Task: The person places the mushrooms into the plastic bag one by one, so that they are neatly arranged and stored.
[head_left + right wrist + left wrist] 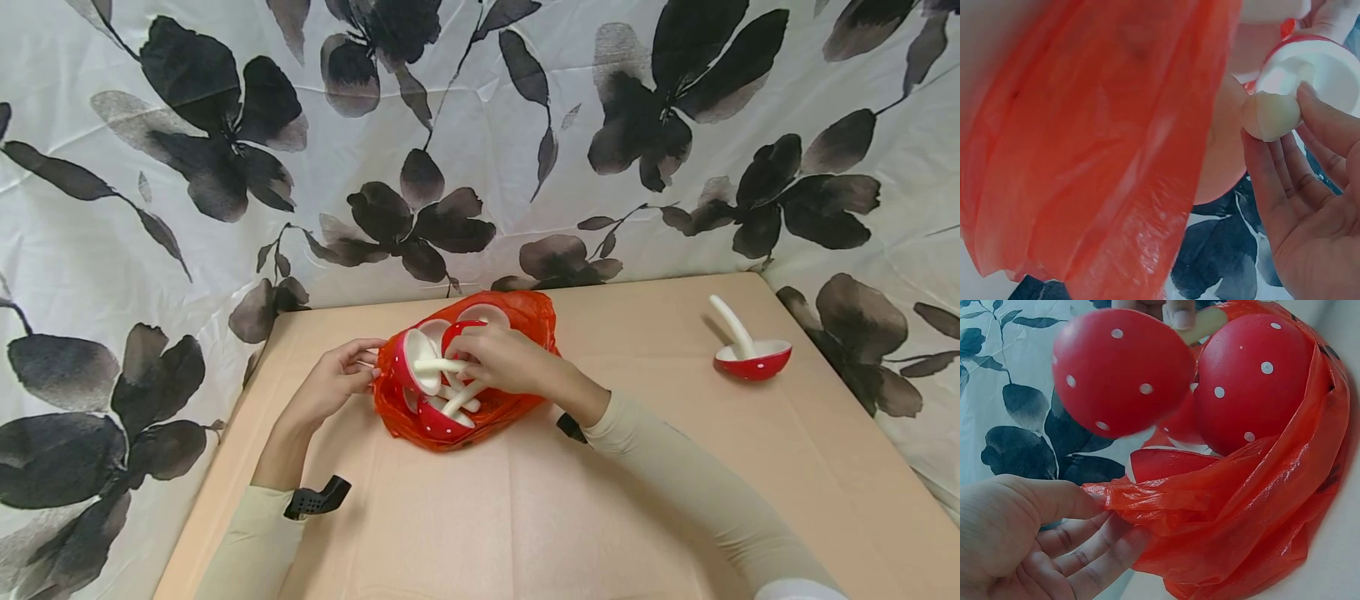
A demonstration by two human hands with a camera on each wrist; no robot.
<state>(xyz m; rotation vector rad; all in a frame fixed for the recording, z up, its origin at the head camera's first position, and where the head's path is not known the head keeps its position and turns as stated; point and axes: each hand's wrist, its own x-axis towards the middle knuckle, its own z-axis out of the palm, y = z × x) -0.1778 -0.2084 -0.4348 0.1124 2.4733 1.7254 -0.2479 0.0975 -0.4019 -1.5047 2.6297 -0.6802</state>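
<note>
A red plastic bag (538, 321) lies on the table, holding several toy mushrooms with white-dotted red caps and pale stems. My left hand (333, 383) is at the bag's left side; in the left wrist view its thumb and fingers pinch the bag's edge (1129, 500). With my right hand (504, 360) I pinch the stem (1270, 117) of one mushroom (1122, 375), its cap facing left over the bag's mouth. Another cap (1260, 381) shows beside it inside the bag. The bag's film hides part of the contents in the right wrist view.
One more toy mushroom (756, 365) rests cap down at the right of the beige table (637, 342), its stem tilted up. A white cloth (495, 150) with dark flowers hangs behind the table and down its sides.
</note>
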